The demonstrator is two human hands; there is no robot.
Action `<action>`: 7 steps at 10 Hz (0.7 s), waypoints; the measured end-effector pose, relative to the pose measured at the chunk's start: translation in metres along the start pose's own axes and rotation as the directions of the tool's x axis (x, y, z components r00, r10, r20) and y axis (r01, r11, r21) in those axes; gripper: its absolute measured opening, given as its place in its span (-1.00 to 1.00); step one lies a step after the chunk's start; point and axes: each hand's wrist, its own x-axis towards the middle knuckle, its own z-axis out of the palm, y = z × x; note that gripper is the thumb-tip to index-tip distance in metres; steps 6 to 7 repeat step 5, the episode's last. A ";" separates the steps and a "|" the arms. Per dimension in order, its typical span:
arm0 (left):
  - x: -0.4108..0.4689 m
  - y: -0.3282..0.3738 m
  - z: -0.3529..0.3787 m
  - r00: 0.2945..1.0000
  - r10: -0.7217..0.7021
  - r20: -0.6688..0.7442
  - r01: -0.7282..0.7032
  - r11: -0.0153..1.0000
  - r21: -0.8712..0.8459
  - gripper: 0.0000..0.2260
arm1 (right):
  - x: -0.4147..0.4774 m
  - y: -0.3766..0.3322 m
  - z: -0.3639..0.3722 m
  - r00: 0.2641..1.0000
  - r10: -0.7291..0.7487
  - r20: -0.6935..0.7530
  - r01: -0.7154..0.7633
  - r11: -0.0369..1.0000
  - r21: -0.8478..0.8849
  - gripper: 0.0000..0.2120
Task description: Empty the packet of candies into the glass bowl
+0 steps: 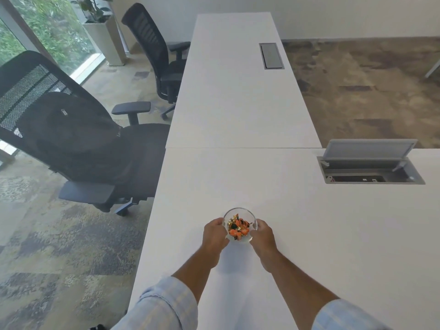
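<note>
On a long white table [297,234], low in the centre of the frame, a glass bowl [240,213] of wrapped candies [238,228] sits between 2 hands, left hand [214,234] and right hand [264,236], fingers closed against its sides; no packet shows, so steadying it level seems best.

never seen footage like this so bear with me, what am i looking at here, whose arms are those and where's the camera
There is no machine here. A person wears one wide-angle camera on the head, so you look forward and down along their own arms. The left hand and right hand cup a small glass bowl from both sides on a white table. Inside the bowl lie wrapped candies, orange, gold and dark. No packet is in view. To the left stand two black chairs; a floor box in the table is open on the right.
</note>
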 end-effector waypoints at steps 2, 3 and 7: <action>-0.003 -0.001 0.000 1.000 0.011 -0.001 -0.011 1.000 -0.003 -0.59 | -0.001 0.002 -0.001 1.000 0.013 0.006 -0.013 0.999 0.042 -0.69; -0.004 -0.001 -0.001 1.000 0.010 0.011 -0.010 1.000 0.001 -0.59 | 0.002 0.002 -0.002 1.000 0.022 0.013 -0.023 0.997 0.073 -0.72; -0.008 0.005 -0.005 0.996 0.090 0.012 -0.090 0.966 0.242 -0.71 | -0.001 -0.008 -0.014 1.000 0.014 0.004 -0.013 0.997 -0.074 -0.65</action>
